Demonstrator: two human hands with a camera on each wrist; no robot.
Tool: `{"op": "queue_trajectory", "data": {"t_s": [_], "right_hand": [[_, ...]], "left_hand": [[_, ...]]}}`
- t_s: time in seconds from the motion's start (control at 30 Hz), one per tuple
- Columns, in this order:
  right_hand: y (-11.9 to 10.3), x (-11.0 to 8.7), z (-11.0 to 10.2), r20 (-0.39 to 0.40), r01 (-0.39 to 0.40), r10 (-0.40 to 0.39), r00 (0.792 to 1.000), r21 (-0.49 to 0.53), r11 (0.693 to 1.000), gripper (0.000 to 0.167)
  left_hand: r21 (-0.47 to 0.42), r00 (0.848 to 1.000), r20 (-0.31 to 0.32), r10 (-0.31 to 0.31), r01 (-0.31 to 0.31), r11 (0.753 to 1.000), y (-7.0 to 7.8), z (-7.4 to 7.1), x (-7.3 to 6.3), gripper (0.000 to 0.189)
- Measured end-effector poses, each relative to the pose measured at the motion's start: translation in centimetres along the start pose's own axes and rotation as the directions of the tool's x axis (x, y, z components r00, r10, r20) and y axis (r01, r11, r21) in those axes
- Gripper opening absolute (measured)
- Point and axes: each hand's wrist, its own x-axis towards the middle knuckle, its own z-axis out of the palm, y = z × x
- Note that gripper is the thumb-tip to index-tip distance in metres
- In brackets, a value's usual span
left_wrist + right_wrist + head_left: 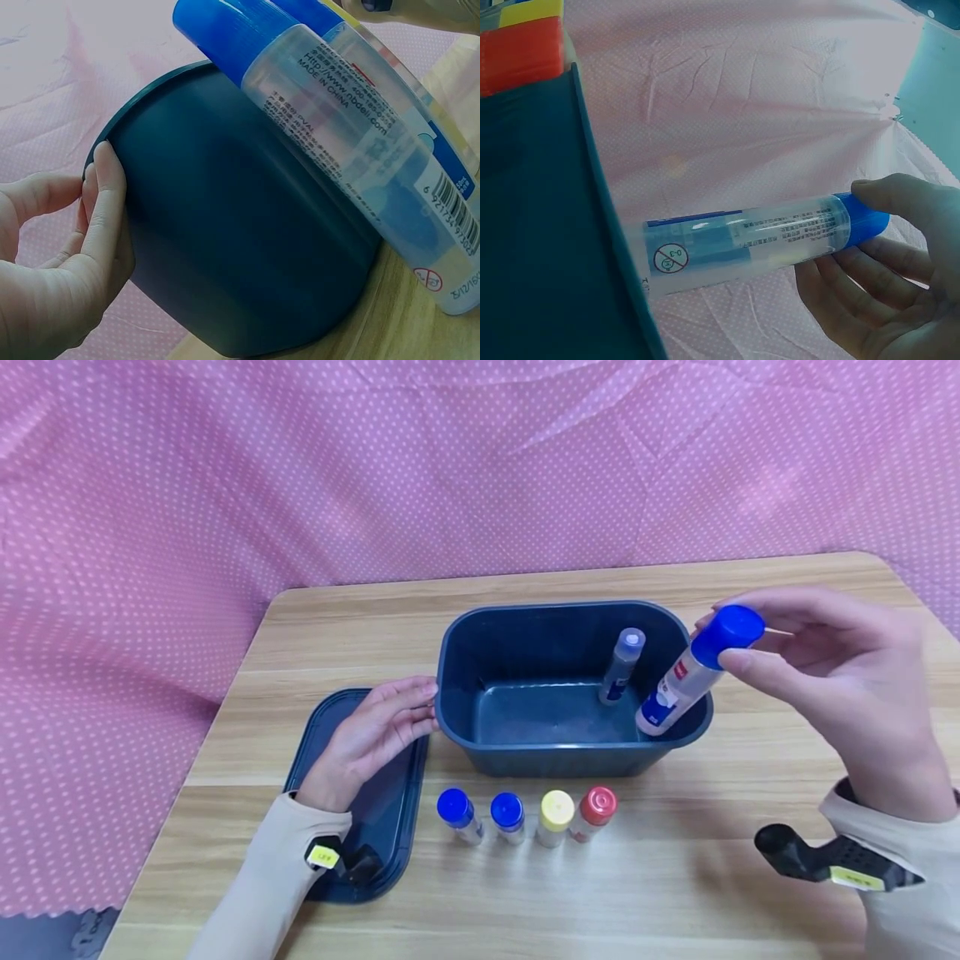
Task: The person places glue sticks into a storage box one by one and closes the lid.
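Observation:
My right hand (862, 685) grips a clear glue bottle (671, 693) by its blue cap, thumb on one side and fingers on the other. The bottle leans over the right end of a dark blue bin (540, 760), its base inside the rim. Inside the bin, another clear bottle (621, 668) with a pale top stands toward the right. My left hand (375, 731) touches the bin's left end, fingertips at the rim and outer wall. In the right wrist view, the held glue bottle (780, 244) lies partly behind the bin wall (540, 225).
Before the bin stand two blue-capped bottles (456, 810) (507, 814), a yellow-capped bottle (557, 814) and a red-capped bottle (597, 810). A dark blue lid (390, 827) lies on the wooden table (712, 910), under my left wrist. Pink dotted cloth (480, 468) hangs behind.

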Motion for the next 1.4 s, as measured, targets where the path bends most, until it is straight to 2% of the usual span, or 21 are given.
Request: {"op": "queue_trajectory", "data": {"t_s": [0.13, 0.23, 0.37, 0.5, 0.6, 0.67, 0.83, 0.9, 1.03, 1.13, 1.4], "right_hand": [[0.4, 0.3, 0.3, 0.069, 0.05, -0.052, 0.996, 0.02, 0.999, 0.036], [0.7, 0.3, 0.5, 0.114, 0.063, -0.061, 0.992, -0.012, 0.998, 0.034], [1.1, 0.2, 0.7, 0.147, 0.05, -0.039, 0.988, -0.072, 0.996, 0.033], [1.6, -0.1, 0.8, 0.146, 0.027, -0.017, 0.989, -0.067, 0.997, 0.035], [1.6, -0.2, 0.7, 0.155, 0.009, 0.013, 0.988, -0.141, 0.99, 0.037], [1.7, -0.3, 0.6, 0.174, 0.006, 0.035, 0.984, -0.229, 0.973, 0.038], [2.1, -0.6, 0.3, 0.231, 0.055, 0.052, 0.972, -0.434, 0.899, 0.043], [2.3, -0.7, 0.3, 0.244, 0.07, 0.051, 0.969, -0.466, 0.882, 0.045], [2.7, -0.9, 0.2, 0.247, 0.075, 0.049, 0.968, -0.47, 0.879, 0.045], [2.9, -1.1, 0.1, 0.248, 0.077, 0.056, 0.967, -0.496, 0.865, 0.047], [2.9, -1.4, 0.3, 0.279, 0.112, 0.078, 0.957, -0.605, 0.788, 0.051]], "left_hand": [[-0.007, 1.0, 0.006, 0.003, -0.003, 1.0, 0.0, 0.0, 0.0, 0.02], [-0.006, 1.0, 0.009, 0.004, -0.004, 1.0, 0.0, 0.1, 0.0, 0.021], [-0.006, 1.0, 0.005, 0.003, -0.003, 1.0, 0.0, 0.1, 0.1, 0.022], [-0.003, 1.0, -0.004, 0.003, -0.003, 1.0, 0.0, 0.2, 0.2, 0.022], [-0.002, 1.0, -0.011, 0.002, -0.002, 1.0, 0.1, 0.2, 0.2, 0.021], [-0.004, 1.0, -0.011, 0.003, -0.003, 1.0, 0.1, 0.2, 0.2, 0.021], [-0.009, 1.0, -0.003, 0.005, -0.005, 1.0, 0.0, 0.1, 0.1, 0.02], [-0.006, 1.0, -0.005, 0.004, -0.004, 1.0, 0.0, 0.1, 0.1, 0.02], [-0.006, 1.0, -0.008, 0.005, -0.005, 1.0, 0.0, 0.1, 0.0, 0.019], [-0.006, 1.0, -0.006, 0.008, -0.008, 1.0, 0.0, 0.0, -0.1, 0.02], [-0.01, 1.0, 0.001, 0.008, -0.008, 1.0, -0.1, 0.0, -0.1, 0.02]]}}
